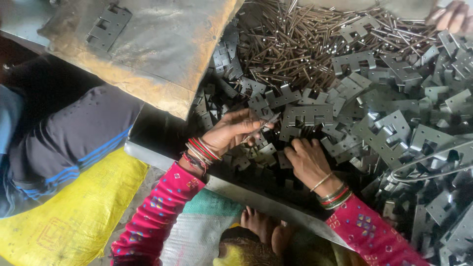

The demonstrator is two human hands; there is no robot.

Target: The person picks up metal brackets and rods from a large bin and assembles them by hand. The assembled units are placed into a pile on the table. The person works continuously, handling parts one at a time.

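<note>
Your left hand (pixel 231 130) has its fingers (pixel 253 118) pressed together in a pinch on a small grey hinge leaf with a thin pin (pixel 263 125) sticking out toward the right, held just above the heap. Your right hand (pixel 308 160) lies palm down on the pile, its fingers (pixel 295 145) curled and slightly spread over loose plates, touching them but, as far as the view shows, not yet closed on any single one. Directly beyond both hands lies the heap of stamped hinge leaves (pixel 379 133), grey, notched and tumbled in every direction, reaching to the right edge of the view. Behind it, farther from you, is a dense mound of brown pins (pixel 290 44). Judging by how things lie, you are early in the work: one leaf and pin are in hand, while nearly all the leaves and pins lie loose and unjoined, and no stack of finished pieces shows anywhere. A steel rim (pixel 236 189) edges the pile on your side. To the left sit a rusty sheet (pixel 162 54) bearing one leaf, and a yellow sack (pixel 74 216). Another person's hand (pixel 451 17) shows at the top right corner.
</note>
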